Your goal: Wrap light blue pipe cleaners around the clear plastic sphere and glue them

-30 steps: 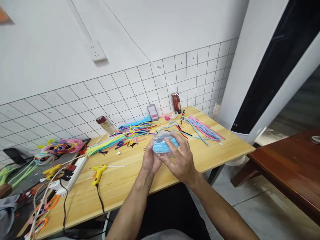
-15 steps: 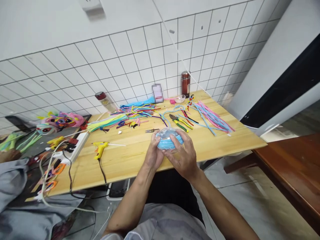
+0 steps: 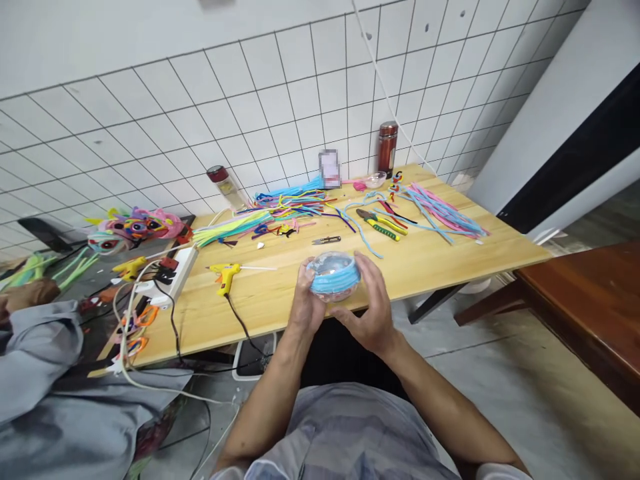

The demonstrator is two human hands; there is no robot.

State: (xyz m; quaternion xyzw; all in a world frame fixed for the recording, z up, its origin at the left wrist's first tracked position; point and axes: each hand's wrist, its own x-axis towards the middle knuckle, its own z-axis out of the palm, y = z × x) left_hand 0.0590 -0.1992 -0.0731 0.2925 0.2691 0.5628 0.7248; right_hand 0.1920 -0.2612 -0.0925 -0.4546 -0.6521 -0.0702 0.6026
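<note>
Just over the front edge of the table, a clear round plastic bowl has light blue fuzzy pipe cleaner wound about its side. My left hand grips it on the left, thumb near the rim. Curved around the right side is my right hand, its fingertips at the rim and its thumb below. Behind the bowl lie small thread snips and a loose blue pipe cleaner. Pliers with yellow-green handles rest farther right.
Yellow glue gun with black cord lies left, beside a white power strip. Pipe cleaner bundles spread right and at the back. A red flask and a glass bottle stand by the wall. Another person's sleeve shows left.
My right hand's fingers have moved from across the bowl's front to its right side, baring more of the blue winding. The view has shifted, so the table sits a little further right.
</note>
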